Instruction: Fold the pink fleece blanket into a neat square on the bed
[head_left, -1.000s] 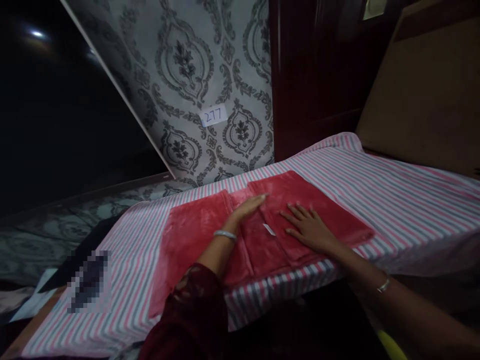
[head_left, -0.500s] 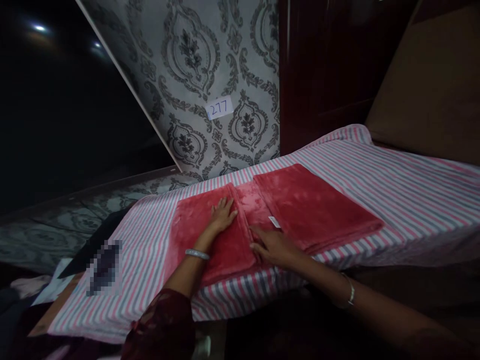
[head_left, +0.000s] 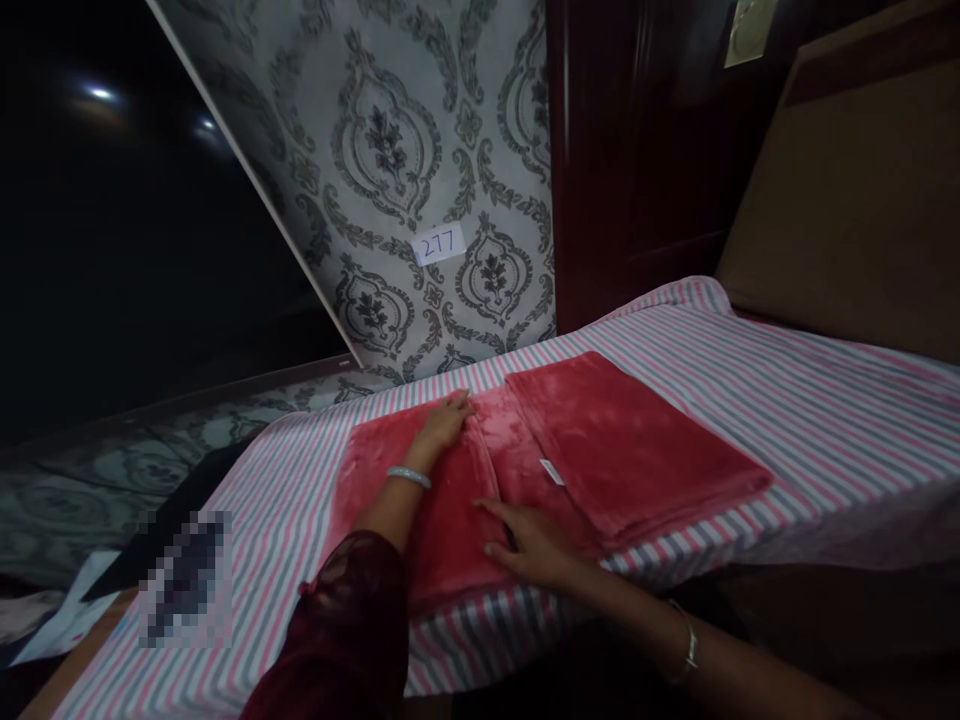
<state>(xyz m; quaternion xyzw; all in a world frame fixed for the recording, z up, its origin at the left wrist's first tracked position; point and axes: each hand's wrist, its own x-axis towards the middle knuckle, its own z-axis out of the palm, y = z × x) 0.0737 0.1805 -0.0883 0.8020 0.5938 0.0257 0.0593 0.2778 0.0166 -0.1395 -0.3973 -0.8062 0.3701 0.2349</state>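
A red towel (head_left: pixel 570 450), partly folded, lies on the striped surface (head_left: pixel 810 400) near its front edge. The left hand (head_left: pixel 444 420) rests flat at the towel's far edge, grip open and holding nothing. The right hand (head_left: pixel 529 540) presses flat on the near edge, fingers spread.

We see the folded cloth (head_left: pixel 555 460) lying on the striped sheet (head_left: pixel 787 400), near its front edge, with a small tag (head_left: pixel 551 471) on top of it. Our left hand (head_left: pixel 442 425) rests flat on the cloth's far left part, and our right hand (head_left: pixel 525 540) lies on its near edge, to the right of the left arm. Behind the sheet stands the patterned wall (head_left: pixel 390 170), with a numbered label (head_left: pixel 439 244) on it.
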